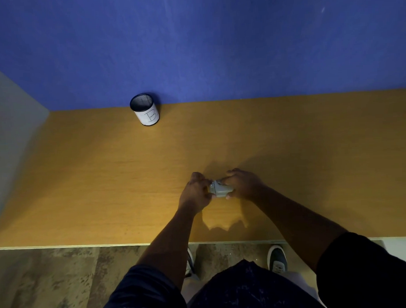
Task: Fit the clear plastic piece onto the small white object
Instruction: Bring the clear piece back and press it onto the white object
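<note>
Both hands met just right of the frame's centre, above the orange-brown wooden desk [106, 180]: the left hand [195, 193] and right hand [243, 184] clamped the small white blocky object [220, 189] from opposite ends, its long axis running left-right between them. The clear plastic piece could not be made out.

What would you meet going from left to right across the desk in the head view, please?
Mesh pen cup marked B → left hand → small white object, held between both hands → right hand. Whether the clear piece is on it cannot be told.
</note>
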Demonstrator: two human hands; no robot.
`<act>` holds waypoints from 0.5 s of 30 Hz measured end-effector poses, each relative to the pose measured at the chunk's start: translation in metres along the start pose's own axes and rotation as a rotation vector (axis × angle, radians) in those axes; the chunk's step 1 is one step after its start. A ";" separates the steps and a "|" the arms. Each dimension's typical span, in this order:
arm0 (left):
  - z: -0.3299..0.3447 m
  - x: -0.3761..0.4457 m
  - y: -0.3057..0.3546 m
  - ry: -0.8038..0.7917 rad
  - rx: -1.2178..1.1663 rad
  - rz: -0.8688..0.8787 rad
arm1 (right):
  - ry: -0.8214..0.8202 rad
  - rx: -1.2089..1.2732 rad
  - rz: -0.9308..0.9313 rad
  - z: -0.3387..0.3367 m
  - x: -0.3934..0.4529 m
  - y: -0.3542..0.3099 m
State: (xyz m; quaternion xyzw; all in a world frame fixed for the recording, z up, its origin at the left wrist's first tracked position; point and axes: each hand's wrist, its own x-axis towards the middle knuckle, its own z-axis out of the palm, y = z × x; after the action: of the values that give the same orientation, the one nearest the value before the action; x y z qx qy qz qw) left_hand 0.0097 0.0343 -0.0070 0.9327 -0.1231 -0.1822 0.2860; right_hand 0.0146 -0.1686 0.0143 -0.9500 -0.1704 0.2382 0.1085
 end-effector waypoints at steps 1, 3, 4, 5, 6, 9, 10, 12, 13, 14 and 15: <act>0.000 0.001 0.001 -0.011 0.012 0.002 | -0.017 0.050 0.009 -0.003 -0.002 0.004; -0.001 0.002 0.002 -0.035 0.044 0.004 | 0.001 0.131 0.047 -0.005 -0.008 0.015; -0.002 0.003 0.002 -0.048 0.058 0.003 | 0.020 0.157 0.077 -0.004 -0.011 0.019; -0.002 0.004 0.002 -0.060 0.070 0.001 | 0.032 0.181 0.104 -0.002 -0.013 0.020; -0.003 0.005 0.002 -0.071 0.083 0.001 | 0.037 0.206 0.121 0.000 -0.014 0.021; -0.007 0.008 0.003 -0.106 0.129 0.023 | 0.040 0.231 0.129 0.006 -0.013 0.019; -0.008 0.008 0.003 -0.113 0.138 0.031 | 0.042 0.213 0.126 0.007 -0.013 0.018; -0.008 0.009 0.003 -0.126 0.142 0.037 | 0.047 0.161 0.117 0.011 -0.013 0.017; -0.008 0.009 0.004 -0.129 0.144 0.038 | 0.049 0.142 0.119 0.013 -0.014 0.016; -0.007 0.009 0.005 -0.126 0.150 0.038 | 0.049 0.132 0.125 0.014 -0.014 0.014; -0.007 0.010 0.006 -0.122 0.163 0.041 | 0.049 0.128 0.129 0.014 -0.014 0.013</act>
State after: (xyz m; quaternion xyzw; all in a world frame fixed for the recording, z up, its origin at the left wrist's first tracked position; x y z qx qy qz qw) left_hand 0.0205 0.0297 -0.0007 0.9372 -0.1739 -0.2222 0.2049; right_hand -0.0006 -0.1840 0.0040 -0.9556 -0.0906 0.2318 0.1576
